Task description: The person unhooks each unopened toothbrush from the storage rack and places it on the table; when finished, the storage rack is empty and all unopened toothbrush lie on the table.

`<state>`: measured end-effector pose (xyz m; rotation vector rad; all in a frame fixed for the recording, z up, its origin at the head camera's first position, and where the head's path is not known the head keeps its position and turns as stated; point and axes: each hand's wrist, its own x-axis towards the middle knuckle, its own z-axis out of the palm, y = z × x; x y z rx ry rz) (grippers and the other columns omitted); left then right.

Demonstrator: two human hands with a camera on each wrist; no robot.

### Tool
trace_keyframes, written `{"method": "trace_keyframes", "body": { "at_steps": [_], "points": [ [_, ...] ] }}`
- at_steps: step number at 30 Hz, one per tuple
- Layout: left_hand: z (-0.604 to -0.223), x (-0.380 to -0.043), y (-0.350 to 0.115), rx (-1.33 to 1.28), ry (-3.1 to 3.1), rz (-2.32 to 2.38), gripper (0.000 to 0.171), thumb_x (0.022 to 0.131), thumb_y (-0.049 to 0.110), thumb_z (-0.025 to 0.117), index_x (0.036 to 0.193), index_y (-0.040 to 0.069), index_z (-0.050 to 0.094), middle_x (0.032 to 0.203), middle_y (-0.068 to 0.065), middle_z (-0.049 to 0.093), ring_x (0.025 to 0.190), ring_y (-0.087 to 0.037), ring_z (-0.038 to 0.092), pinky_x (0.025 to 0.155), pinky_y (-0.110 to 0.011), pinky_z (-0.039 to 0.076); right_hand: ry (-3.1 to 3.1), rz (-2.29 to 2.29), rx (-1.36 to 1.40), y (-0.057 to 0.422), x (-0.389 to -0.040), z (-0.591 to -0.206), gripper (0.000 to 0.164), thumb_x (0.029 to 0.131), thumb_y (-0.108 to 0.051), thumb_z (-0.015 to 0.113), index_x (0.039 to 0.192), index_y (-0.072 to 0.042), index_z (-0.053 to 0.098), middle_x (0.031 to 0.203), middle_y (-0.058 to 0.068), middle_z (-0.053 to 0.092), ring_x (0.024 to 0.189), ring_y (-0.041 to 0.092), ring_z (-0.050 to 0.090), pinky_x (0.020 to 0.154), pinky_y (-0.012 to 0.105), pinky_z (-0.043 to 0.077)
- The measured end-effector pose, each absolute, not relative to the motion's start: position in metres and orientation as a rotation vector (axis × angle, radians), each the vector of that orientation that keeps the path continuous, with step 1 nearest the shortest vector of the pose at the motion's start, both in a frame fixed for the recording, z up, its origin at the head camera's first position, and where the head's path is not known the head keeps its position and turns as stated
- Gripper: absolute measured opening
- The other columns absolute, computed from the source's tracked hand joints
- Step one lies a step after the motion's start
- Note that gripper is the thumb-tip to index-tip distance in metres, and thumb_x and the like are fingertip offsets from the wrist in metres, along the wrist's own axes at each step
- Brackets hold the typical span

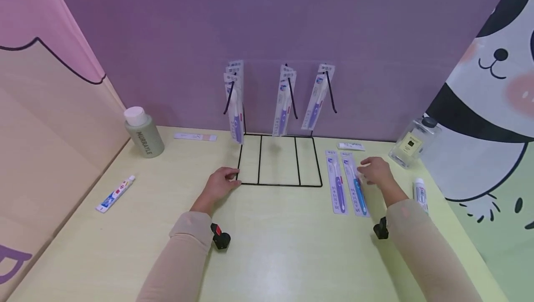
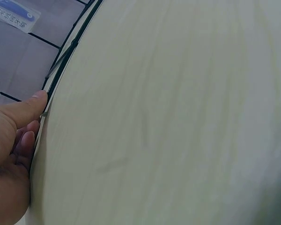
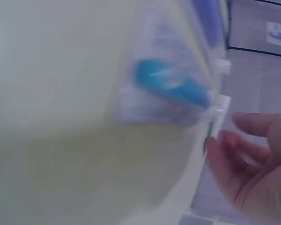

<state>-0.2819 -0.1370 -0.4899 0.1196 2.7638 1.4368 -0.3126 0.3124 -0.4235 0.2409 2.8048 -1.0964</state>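
A black wire display rack (image 1: 258, 158) stands on the table, with packaged toothbrushes hanging from its hooks: a stack of several (image 1: 236, 107) at left, a middle one (image 1: 283, 103) and a right one (image 1: 317, 100). My left hand (image 1: 219, 184) pinches the left bar of the rack's base; in the left wrist view the thumb (image 2: 35, 105) lies against the wire. Two packaged toothbrushes lie right of the rack, one purple (image 1: 338, 184) and one blue (image 1: 357, 188). Beside the blue one hovers my right hand (image 1: 375, 172), fingers loosely bent and holding nothing. The right wrist view is blurred.
At left stand a grey-green bottle (image 1: 146, 137), a toothpaste tube (image 1: 116, 194) and a flat narrow pack (image 1: 195, 137). On the right are a small tube (image 1: 351, 146), a clear perfume bottle (image 1: 413, 143) and another tube (image 1: 420, 193), partly behind my sleeve. A purple cloth (image 1: 267, 24) hangs behind.
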Motion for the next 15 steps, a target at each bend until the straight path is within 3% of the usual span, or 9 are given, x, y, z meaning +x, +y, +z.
{"method": "trace_keyframes", "body": {
  "at_steps": [5,11,15],
  "points": [
    [-0.494,-0.282,-0.139,0.101,2.761,1.445,0.038,0.081,0.012,0.068,0.117,0.004,0.059,0.102,-0.008,0.052,0.095,-0.024,0.048,0.082,-0.039,0.04,2.911,-1.473,-0.078,0.281,-0.338,-0.399,0.04,0.088,-0.022,0.06,0.122,-0.001,0.051,0.106,0.018,0.055,0.093,0.029,0.056,0.072,0.033,0.048],
    [-0.497,-0.283,-0.138,0.114,2.764,1.467,0.037,0.08,0.011,0.069,0.115,0.004,0.061,0.101,-0.009,0.053,0.094,-0.024,0.049,0.082,-0.038,0.04,2.779,-1.991,-0.354,0.236,-0.373,-0.368,0.05,0.083,-0.006,0.065,0.127,0.0,0.044,0.119,0.019,0.049,0.109,0.025,0.046,0.09,0.033,0.038],
    [-0.496,-0.283,-0.137,0.113,2.781,1.481,0.037,0.079,0.01,0.07,0.115,0.004,0.061,0.101,-0.008,0.054,0.094,-0.024,0.05,0.082,-0.038,0.04,2.759,-2.085,-0.37,0.214,-0.38,-0.343,0.054,0.081,0.0,0.065,0.129,-0.001,0.04,0.125,0.018,0.045,0.115,0.025,0.041,0.093,0.034,0.035]
  ]
}}
